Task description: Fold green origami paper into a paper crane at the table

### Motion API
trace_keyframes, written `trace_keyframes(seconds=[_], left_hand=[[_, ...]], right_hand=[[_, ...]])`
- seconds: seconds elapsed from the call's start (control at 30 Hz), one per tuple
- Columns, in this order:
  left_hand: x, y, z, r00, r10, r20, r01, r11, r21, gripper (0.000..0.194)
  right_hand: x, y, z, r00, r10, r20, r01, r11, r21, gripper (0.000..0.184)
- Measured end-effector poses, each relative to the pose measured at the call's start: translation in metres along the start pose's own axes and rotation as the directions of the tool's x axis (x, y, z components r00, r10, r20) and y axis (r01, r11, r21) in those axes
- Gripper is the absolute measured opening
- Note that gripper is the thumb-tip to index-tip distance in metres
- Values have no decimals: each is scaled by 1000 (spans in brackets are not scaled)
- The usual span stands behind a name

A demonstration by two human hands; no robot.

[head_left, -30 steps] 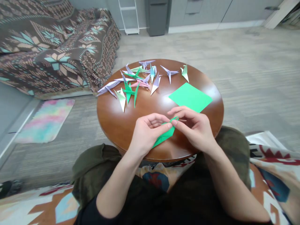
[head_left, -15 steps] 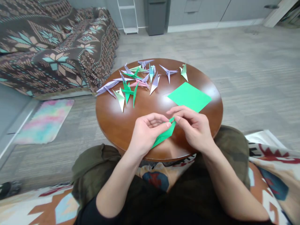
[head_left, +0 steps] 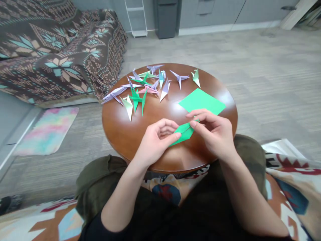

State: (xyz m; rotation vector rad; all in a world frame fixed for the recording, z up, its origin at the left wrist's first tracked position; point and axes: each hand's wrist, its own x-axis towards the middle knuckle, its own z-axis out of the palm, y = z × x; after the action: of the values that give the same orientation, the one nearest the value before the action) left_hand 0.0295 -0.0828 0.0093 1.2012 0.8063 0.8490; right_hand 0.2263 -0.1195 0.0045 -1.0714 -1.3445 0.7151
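Head view: left grip (head_left: 155, 140) pinches one end of folded green paper (head_left: 185, 132), right grip (head_left: 217, 132) other end, likely steadying it between. Flat sheet (head_left: 202, 100) just beyond right grip; paper birds (head_left: 149, 89) beyond left grip on tabletop (head_left: 120, 127), probably out of way.

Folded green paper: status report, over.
Left hand pinching folded green paper. Right hand pinching its other end. Flat green sheet just beyond, partly hidden by right hand. Paper cranes farther off, touching neither hand.

In mid-frame a rounded brown table (head_left: 122, 129) is seen; on it, paper birds (head_left: 136, 98) are scattered, mostly left of centre, and a green sheet (head_left: 204, 102) is laid at right.
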Motion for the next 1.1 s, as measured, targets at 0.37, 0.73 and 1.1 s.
trace_keyframes(seconds=[0.37, 0.73, 1.1], left_hand=[[-2, 9, -11, 991, -126, 47, 120, 987, 110, 26], [0, 1, -11, 942, 326, -84, -238, 823, 515, 5], [-1, -14, 5, 685, 677, -270, -465, 691, 553, 49]], right_hand=[[3, 0, -13, 946, -83, 312, 161, 959, -233, 10], [3, 6, -18, 990, 17, 140, 7, 986, -169, 22], [-4, 0, 9, 943, -305, -131, 283, 945, -164, 17]])
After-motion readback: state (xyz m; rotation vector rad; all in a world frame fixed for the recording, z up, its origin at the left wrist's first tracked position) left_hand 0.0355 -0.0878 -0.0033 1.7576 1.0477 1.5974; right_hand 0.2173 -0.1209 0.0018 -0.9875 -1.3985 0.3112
